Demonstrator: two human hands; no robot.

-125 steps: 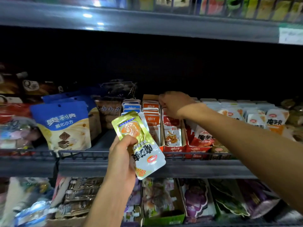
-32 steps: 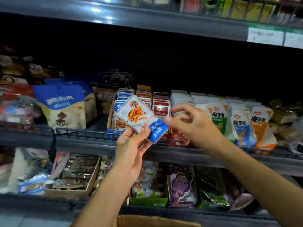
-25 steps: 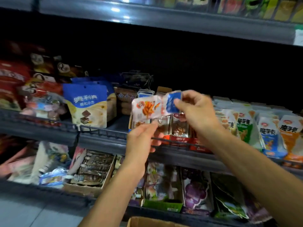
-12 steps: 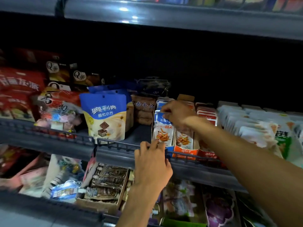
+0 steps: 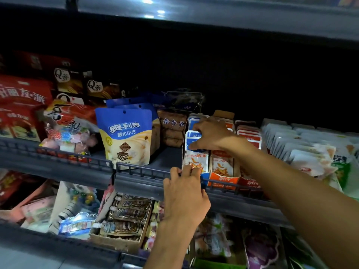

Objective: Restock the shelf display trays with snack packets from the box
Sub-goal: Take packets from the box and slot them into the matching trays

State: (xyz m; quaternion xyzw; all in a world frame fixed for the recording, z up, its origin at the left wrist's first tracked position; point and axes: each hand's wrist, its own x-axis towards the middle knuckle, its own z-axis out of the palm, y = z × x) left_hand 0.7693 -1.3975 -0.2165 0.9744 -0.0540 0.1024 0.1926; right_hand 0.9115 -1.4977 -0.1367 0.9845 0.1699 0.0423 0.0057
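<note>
My right hand [image 5: 211, 136] reaches over the middle shelf and pinches the top of the front blue-and-white snack packet [image 5: 197, 160], which stands upright in the blue display tray [image 5: 205, 176]. More of the same packets [image 5: 194, 125] line up behind it. My left hand [image 5: 184, 195] is below, its fingertips curled over the front lip of that tray at the shelf rail [image 5: 143, 172]. Beside it stand an orange tray [image 5: 223, 179] and a red tray [image 5: 250, 183], both filled with packets. The box is out of view.
A blue-and-cream wafer pouch [image 5: 126, 136] stands left of the trays, with brown packs [image 5: 172, 131] behind it. White packets [image 5: 303, 148] fill the shelf to the right. The shelf below holds a cardboard tray of dark packets [image 5: 126, 220] and purple bags [image 5: 260, 247].
My right hand took the blue-and-white packet from my left and set it into the blue tray. My left hand, now without a packet, moved up to the tray's front lip.
</note>
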